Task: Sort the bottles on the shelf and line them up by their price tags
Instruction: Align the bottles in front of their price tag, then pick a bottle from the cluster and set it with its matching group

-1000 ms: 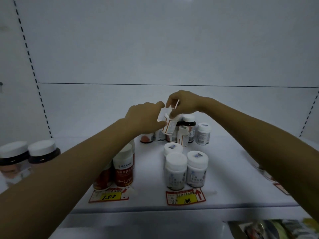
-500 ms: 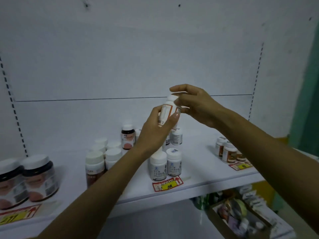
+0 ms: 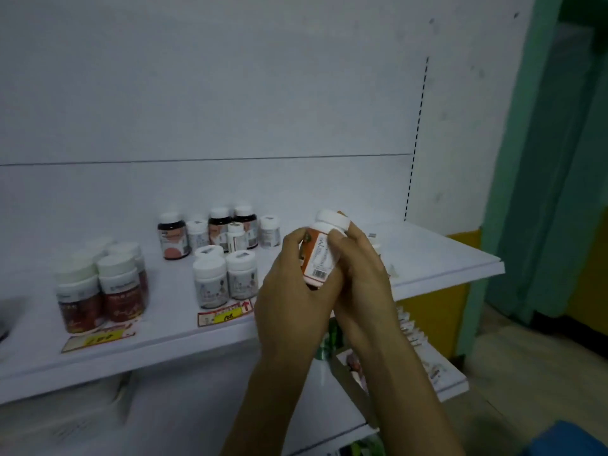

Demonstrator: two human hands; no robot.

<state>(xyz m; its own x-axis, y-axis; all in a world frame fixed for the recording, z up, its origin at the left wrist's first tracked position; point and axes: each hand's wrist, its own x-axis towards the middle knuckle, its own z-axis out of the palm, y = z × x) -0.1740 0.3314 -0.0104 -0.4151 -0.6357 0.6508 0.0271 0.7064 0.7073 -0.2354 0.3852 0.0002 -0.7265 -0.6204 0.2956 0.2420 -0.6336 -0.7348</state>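
Both my hands hold one white-capped bottle with an orange-and-white label (image 3: 318, 255) in front of the shelf's right part, tilted a little. My left hand (image 3: 291, 291) wraps its lower body and my right hand (image 3: 360, 274) grips its upper side near the cap. On the white shelf (image 3: 427, 258) stand red-labelled bottles (image 3: 102, 284) behind a yellow price tag (image 3: 98, 339), grey-labelled white bottles (image 3: 223, 278) behind a tag reading 108 (image 3: 227, 314), and a mixed cluster of dark and white bottles (image 3: 220, 232) at the back. Bottles behind my right hand are mostly hidden.
The shelf's right corner (image 3: 493, 263) ends near a green wall (image 3: 543, 159). A lower shelf (image 3: 437, 373) under my arms carries small packets and cans. A blue object (image 3: 572, 439) shows at the bottom right.
The view swung right and the hands came down and toward me with the bottle. My right hand moved from the cap onto the bottle's side, and the barcode side now faces me.
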